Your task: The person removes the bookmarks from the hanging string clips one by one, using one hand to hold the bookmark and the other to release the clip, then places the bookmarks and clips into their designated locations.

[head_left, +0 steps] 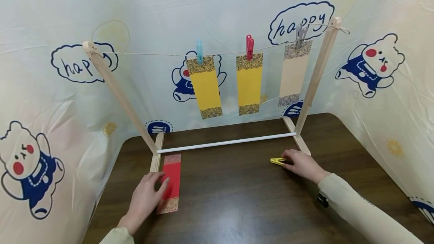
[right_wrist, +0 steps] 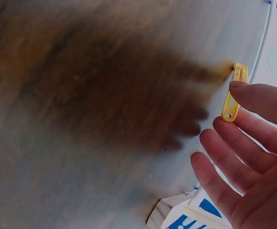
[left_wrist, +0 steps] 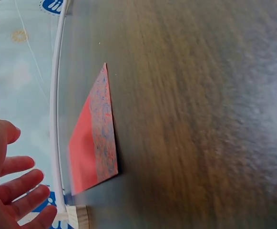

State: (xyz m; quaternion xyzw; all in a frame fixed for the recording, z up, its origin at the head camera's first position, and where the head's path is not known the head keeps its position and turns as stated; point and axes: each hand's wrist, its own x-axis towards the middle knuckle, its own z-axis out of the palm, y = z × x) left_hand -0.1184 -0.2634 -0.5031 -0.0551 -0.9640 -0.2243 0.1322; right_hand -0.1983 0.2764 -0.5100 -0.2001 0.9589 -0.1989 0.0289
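Observation:
My right hand (head_left: 303, 164) pinches a yellow clothespin (head_left: 277, 161) between thumb and index finger, low over the table on the right. In the right wrist view the thumb lies across the clothespin (right_wrist: 235, 93), while the other fingers are spread behind it. Over a red paper strip (head_left: 173, 180) with patterned ends is my left hand (head_left: 145, 195), its thumb and fingers parted and holding nothing. The strip lies flat on the table, its left edge partly hidden by that hand in the head view. In the left wrist view the fingers (left_wrist: 24, 186) are loosely extended beside the strip (left_wrist: 97, 138).
A wooden frame (head_left: 118, 95) with a white crossbar (head_left: 223, 144) stands on the dark table (head_left: 234, 195). From its string hang two yellow strips (head_left: 206, 87) (head_left: 249, 82) and a beige strip (head_left: 294, 72), held by blue (head_left: 199, 51), red (head_left: 249, 48) and grey (head_left: 300, 36) clothespins.

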